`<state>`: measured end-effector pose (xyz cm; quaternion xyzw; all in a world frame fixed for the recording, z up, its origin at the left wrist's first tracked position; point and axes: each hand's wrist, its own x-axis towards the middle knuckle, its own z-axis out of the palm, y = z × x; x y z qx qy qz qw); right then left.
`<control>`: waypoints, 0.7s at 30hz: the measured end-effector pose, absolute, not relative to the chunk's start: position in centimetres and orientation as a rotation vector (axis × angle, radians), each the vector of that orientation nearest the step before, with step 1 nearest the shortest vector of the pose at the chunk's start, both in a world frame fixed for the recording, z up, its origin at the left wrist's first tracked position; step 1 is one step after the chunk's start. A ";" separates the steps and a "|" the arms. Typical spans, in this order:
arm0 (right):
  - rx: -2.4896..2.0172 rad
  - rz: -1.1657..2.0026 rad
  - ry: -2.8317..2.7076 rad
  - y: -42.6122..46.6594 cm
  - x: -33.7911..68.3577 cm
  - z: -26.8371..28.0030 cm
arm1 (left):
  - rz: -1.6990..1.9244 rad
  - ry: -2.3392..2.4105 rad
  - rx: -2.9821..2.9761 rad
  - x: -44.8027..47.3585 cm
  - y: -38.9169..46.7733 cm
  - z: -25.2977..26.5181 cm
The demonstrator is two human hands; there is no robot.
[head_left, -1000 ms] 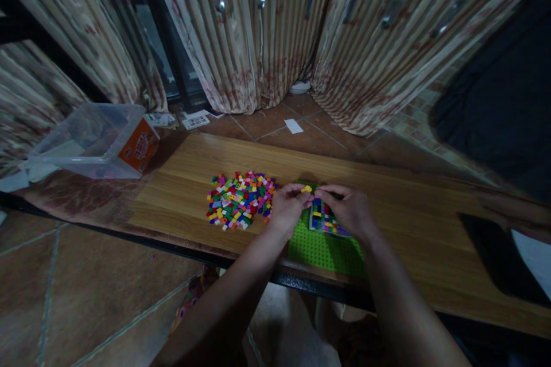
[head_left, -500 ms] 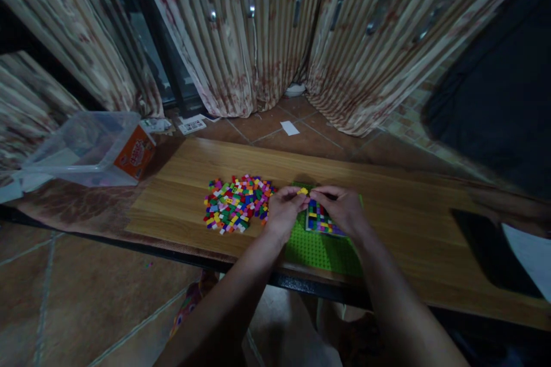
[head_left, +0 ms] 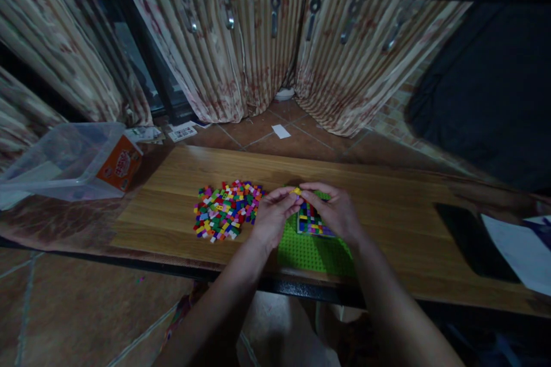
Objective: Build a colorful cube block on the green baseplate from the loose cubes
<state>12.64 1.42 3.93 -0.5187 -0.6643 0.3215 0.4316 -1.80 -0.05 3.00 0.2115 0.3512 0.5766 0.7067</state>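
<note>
Between the fingertips of both hands is a small yellow toy brick (head_left: 296, 191), held just above the table. My left hand (head_left: 273, 215) pinches it from the left, and the closed fingers of my right hand (head_left: 338, 212) meet it from the right. Fingers partly cover the brick, and a purple bit shows just beneath it. Under my right hand, a low block of many-coloured bricks (head_left: 313, 226) sits on a green studded baseplate (head_left: 316, 255). My right hand and wrist hide part of both.
A loose heap of coloured bricks (head_left: 226, 212) lies on the wooden board (head_left: 167, 206) left of my hands. Farther left stands a clear plastic bin (head_left: 64, 183) with an orange label. A dark flat object (head_left: 469, 246) and white paper (head_left: 516, 258) lie at the right.
My right fingertips have come in from the right onto the yellow brick, closing the small gap between the hands. The whole view has shifted slightly; the brick heap looks the same.
</note>
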 end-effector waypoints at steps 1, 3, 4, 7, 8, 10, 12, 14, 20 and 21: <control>-1.279 0.806 -1.651 1.4 12.5 4.0 | 1.273 0.774 0.478 -1.8 -0.1 3.0; -1.263 0.805 -1.630 1.3 12.3 4.0 | 1.261 0.772 0.497 -1.8 -0.1 3.0; -1.258 0.804 -1.622 1.3 12.2 4.0 | 1.257 0.773 0.507 -1.8 -0.1 3.1; -1.250 0.822 -1.604 1.2 12.1 4.2 | 1.239 0.773 0.525 -2.0 -0.2 3.2; -1.250 0.836 -1.596 1.1 12.1 4.3 | 1.229 0.769 0.528 -2.0 -0.2 3.3; -1.244 0.863 -1.582 1.1 12.3 4.4 | 1.211 0.760 0.535 -2.1 -0.3 3.5; -1.238 0.868 -1.563 1.1 12.7 4.6 | 1.199 0.760 0.541 -2.2 -0.3 3.6; -1.248 0.834 -1.551 1.2 13.4 4.6 | 1.198 0.781 0.542 -2.3 -0.3 3.6; -1.332 0.629 -1.740 1.5 15.6 4.2 | 1.260 0.911 0.522 -2.6 0.3 2.8; -1.340 0.590 -1.797 1.5 15.8 4.1 | 1.267 0.929 0.519 -2.7 0.3 2.7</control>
